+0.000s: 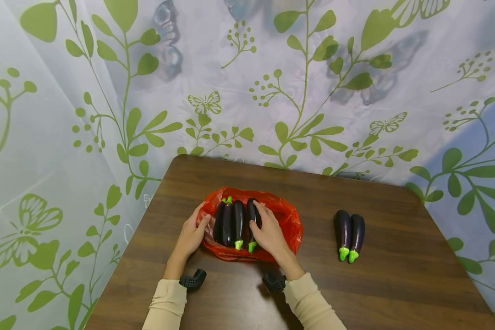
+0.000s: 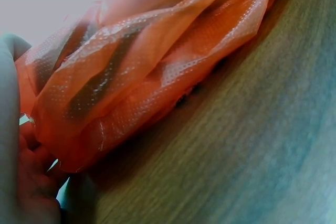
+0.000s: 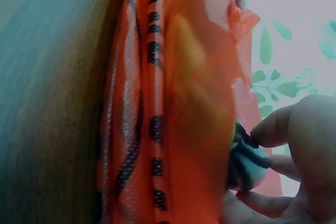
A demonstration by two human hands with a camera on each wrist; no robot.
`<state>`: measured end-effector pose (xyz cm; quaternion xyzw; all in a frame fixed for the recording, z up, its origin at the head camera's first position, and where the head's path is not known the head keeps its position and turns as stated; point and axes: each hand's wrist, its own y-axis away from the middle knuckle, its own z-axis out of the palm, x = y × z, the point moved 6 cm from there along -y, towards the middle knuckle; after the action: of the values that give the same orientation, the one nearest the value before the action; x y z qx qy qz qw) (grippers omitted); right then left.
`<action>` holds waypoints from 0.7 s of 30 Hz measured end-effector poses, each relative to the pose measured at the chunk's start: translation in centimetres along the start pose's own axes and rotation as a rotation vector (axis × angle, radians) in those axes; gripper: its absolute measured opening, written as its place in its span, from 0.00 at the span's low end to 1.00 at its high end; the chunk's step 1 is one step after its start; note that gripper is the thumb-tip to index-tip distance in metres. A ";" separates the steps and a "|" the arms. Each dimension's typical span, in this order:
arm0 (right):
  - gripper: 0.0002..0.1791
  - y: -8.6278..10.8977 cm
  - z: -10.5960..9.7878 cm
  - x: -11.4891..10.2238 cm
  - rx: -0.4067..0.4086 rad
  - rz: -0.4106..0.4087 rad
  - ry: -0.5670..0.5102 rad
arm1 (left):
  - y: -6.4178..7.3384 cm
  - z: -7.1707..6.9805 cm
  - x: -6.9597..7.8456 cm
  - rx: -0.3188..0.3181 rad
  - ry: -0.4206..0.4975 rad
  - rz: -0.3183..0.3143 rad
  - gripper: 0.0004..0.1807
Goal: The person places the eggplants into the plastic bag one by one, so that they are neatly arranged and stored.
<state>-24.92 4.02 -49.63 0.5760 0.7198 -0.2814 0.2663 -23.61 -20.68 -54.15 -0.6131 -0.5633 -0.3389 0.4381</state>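
Note:
A red plastic bag (image 1: pixel 286 220) lies spread wide on the table with several eggplants (image 1: pixel 227 224) side by side in it. My left hand (image 1: pixel 191 233) holds the bag's left edge, thumb over the rim and fingers outside; the left wrist view shows those fingers behind the red plastic (image 2: pixel 121 87). With my right hand (image 1: pixel 269 229) I grip the rightmost eggplant (image 1: pixel 253 215) in the bag, its green stem end toward me. In the right wrist view the thumb and fingers curl round that dark eggplant (image 3: pixel 247 163) just behind the bag's wall (image 3: pixel 194 103).
Two more eggplants (image 1: pixel 350 233) lie together on the brown wooden table (image 1: pixel 396 275), right of the bag, stems toward me. A pale cloth with green leaves and butterflies (image 1: pixel 231 91) hangs behind the table and along its left side.

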 end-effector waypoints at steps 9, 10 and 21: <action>0.36 -0.1 0.7 0.6 -0.020 0.009 0.012 | 0.1 -0.1 0.0 -0.003 0.000 0.000 0.30; 0.36 -0.1 0.7 0.6 -0.021 0.007 0.012 | 0.1 0.0 0.0 -0.003 -0.001 0.002 0.31; 0.36 0.0 0.9 0.8 -0.012 -0.018 0.035 | 0.2 -0.1 0.2 -0.007 0.001 -0.001 0.31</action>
<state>-25.06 3.91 -50.81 0.5728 0.7311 -0.2694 0.2545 -23.43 -20.74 -53.97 -0.6142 -0.5623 -0.3415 0.4358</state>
